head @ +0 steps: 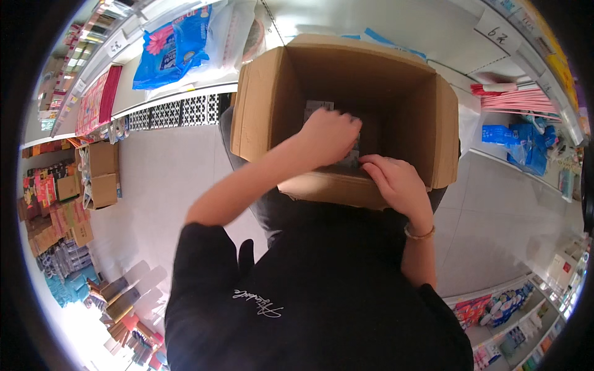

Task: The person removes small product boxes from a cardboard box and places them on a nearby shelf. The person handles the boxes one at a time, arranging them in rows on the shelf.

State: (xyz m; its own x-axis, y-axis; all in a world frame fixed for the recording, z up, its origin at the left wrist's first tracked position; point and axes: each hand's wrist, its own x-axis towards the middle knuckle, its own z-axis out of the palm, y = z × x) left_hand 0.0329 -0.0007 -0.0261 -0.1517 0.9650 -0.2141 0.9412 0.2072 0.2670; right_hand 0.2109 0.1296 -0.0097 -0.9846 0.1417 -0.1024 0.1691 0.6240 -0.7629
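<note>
An open cardboard box (350,188) rests in front of me, at my lap, its flaps folded outward. My left hand (330,135) reaches over the near side into the box with its fingers curled. Beneath and beside it lie small packages (320,105), pale with printing, near the box's left inner wall; whether the hand grips one is hidden. My right hand (393,178) is at the near rim, fingertips bent inward and touching or close to a pale package (351,159). What the right fingertips hold cannot be made out. A bracelet circles the right wrist.
White shelving with a blue plastic package (174,51) stands beyond the box at the left. Pink items (519,101) and blue packages (529,143) occupy the right shelf. Another cardboard box (103,190) sits on the floor at left; stocked shelves (506,320) stand at lower right.
</note>
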